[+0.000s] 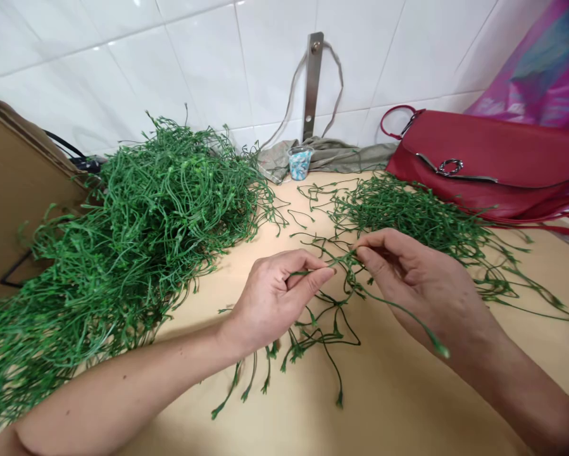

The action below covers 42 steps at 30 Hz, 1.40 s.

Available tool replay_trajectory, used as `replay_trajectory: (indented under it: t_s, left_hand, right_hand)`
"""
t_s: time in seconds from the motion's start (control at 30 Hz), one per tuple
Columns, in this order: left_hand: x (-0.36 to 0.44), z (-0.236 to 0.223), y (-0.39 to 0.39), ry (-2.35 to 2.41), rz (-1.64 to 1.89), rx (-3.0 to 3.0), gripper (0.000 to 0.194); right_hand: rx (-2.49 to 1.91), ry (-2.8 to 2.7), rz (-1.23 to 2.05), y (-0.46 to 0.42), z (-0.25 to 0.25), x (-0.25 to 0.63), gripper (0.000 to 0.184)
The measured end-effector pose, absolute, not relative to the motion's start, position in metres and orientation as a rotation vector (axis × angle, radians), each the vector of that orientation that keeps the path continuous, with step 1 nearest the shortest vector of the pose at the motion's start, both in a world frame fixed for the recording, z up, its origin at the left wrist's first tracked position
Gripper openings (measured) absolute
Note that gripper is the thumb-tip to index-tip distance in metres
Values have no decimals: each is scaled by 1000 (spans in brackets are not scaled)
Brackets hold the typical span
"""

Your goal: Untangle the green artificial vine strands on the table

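Thin green artificial plant stems with small forked tips are between my two hands. My left hand (281, 291) pinches a green stem between thumb and fingertips, near the middle of the table. Opposite it, my right hand (419, 285) pinches a green stem (402, 310) whose end curves down past the wrist to a blurred tip. Below the hands, several loose stems (307, 339) lie on the table (284, 418). Whether both hands hold one same stem I cannot tell.
A tall heap of green stems (170, 190) fills the left side beside a cardboard box (23, 190). A smaller pile (407, 206) lies at right, before a red handbag (493, 158). By the tiled wall stand a plastic cup (300, 163) and a metal bar (312, 85) with cloth.
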<state>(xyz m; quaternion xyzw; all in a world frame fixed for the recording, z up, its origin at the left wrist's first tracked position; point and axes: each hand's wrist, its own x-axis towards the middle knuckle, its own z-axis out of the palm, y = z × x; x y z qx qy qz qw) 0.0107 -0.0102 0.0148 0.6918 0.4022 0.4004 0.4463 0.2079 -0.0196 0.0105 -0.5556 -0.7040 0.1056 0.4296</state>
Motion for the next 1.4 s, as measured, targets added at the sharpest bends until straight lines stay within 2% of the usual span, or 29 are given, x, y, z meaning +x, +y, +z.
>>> replay_trajectory:
  t_s: [0.23,0.43,0.57,0.63,0.83,1.0,1.1,1.23,1.4]
  left_hand:
    - [11,17,-13,976,1073,1862,22]
    - [-2,20,-16,1021,1219,1863,25]
    - [1,14,-5,1095,1214,1736,25]
    - [3,10,-2,1079,1158,1671,27]
    - [2,9,-1,1113,1064,1544,40]
    - [1,10,9,1121,1044,1383,41]
    - [1,5,11,1125,997,1337,37]
    - [1,4,7,1193,1052,1582,25]
    - [3,11,-1,1063,989,1829,35]
  right_hand:
    - [-1412,-1738,151,-13,15,211,14]
    - [-1825,-1377,-228,-16,46,257,16]
    - [-1714,-1498,-217,-16,50,259,28]
    - [-1673,-1443,-127,-14,48,258,29]
    - [-1433,-1328,471,-11,34,256,22]
    - [-1293,-1326,921,-16,24,232,28]
    - [-1268,-1286,1020,-20,25,221,26]
    - [-1288,-1237,1085,-22,25,218,26]
    - [-1211,-1355,1181,-25,15,206,27]
